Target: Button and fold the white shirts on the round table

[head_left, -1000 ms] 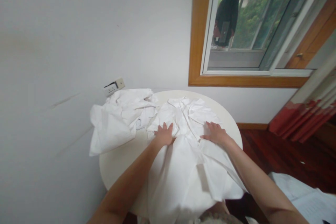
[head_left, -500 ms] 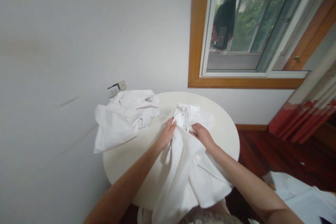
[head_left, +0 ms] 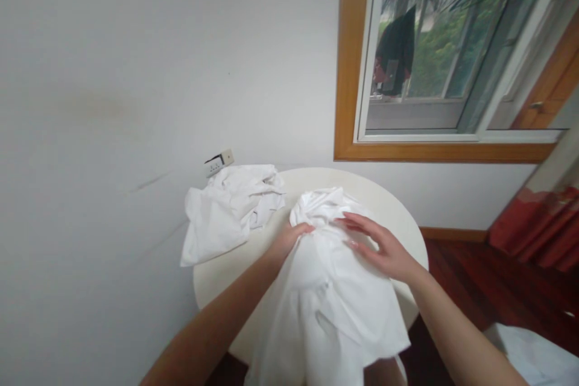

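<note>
A white cloth garment (head_left: 325, 289) lies bunched on the round white table (head_left: 217, 289), its lower part spread toward me and hanging over the near edge. My left hand (head_left: 289, 238) grips its left side just below the gathered top, thumb over the fabric and the other fingers hidden beneath. On the right, my right hand (head_left: 375, 244) hovers over or lightly touches the cloth, fingers stretched and apart. Whether its fingertips touch the fabric I cannot tell. The garment's exact kind does not show.
A heap of white cloth (head_left: 226, 211) rests on the table's left side against the wall. Above it sits a wall socket (head_left: 215, 166). A wood-framed window (head_left: 353, 151) is at the back right, with a red and cream curtain (head_left: 538, 223) beside it. White material (head_left: 538, 353) lies at lower right.
My right hand has let go of the cloth and opened, fingers extended. The garment now lies broader and flatter toward me. My left hand keeps its grip. The view has shifted slightly.
</note>
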Action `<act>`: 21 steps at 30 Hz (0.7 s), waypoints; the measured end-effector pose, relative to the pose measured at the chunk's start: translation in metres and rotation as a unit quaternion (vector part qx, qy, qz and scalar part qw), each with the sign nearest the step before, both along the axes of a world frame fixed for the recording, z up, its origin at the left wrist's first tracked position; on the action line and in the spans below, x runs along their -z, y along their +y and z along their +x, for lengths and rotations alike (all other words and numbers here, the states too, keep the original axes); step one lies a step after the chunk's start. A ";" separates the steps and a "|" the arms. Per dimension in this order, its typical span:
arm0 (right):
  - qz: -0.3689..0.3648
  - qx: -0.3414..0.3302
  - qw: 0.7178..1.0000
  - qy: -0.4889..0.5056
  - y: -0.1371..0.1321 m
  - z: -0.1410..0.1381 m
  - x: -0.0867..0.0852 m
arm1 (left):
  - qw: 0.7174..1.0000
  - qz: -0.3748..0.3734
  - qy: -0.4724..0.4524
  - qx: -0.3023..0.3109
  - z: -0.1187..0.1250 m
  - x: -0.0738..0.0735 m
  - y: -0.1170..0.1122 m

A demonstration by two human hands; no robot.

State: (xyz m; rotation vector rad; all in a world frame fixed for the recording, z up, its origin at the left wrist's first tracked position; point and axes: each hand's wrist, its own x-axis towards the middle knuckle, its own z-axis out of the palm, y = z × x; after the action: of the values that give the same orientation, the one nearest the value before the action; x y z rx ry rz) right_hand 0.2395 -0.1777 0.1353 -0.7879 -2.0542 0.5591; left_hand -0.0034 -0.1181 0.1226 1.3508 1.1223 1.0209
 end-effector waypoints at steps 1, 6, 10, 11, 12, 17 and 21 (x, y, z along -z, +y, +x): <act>0.010 0.033 0.999 0.023 -0.001 0.009 0.001 | 0.996 -0.004 0.073 -0.050 -0.007 -0.016 0.009; 0.048 0.126 0.987 0.090 -0.003 0.041 0.016 | 0.939 0.193 0.201 -0.204 -0.049 -0.136 0.064; 0.058 0.140 0.981 0.120 -0.009 0.052 0.030 | 0.752 0.463 0.332 -0.332 -0.095 -0.236 0.100; 0.057 0.144 0.980 0.128 -0.011 0.054 0.034 | 0.706 0.512 0.359 -0.332 -0.108 -0.255 0.106; 0.054 0.148 0.978 0.136 -0.012 0.056 0.038 | 0.669 0.541 0.393 -0.325 -0.123 -0.270 0.112; 0.007 0.150 0.978 0.146 -0.015 0.062 0.063 | 0.606 0.500 0.545 -0.293 -0.181 -0.268 0.129; -0.047 0.138 0.981 0.131 -0.017 0.064 0.081 | 0.688 0.303 0.625 -0.210 -0.193 -0.171 0.130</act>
State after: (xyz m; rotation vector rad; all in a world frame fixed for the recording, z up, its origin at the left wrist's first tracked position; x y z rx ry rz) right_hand 0.3033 -0.1943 0.0548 -0.9806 -1.6554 0.5717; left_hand -0.1968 0.0119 0.2932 2.5765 2.3055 0.6959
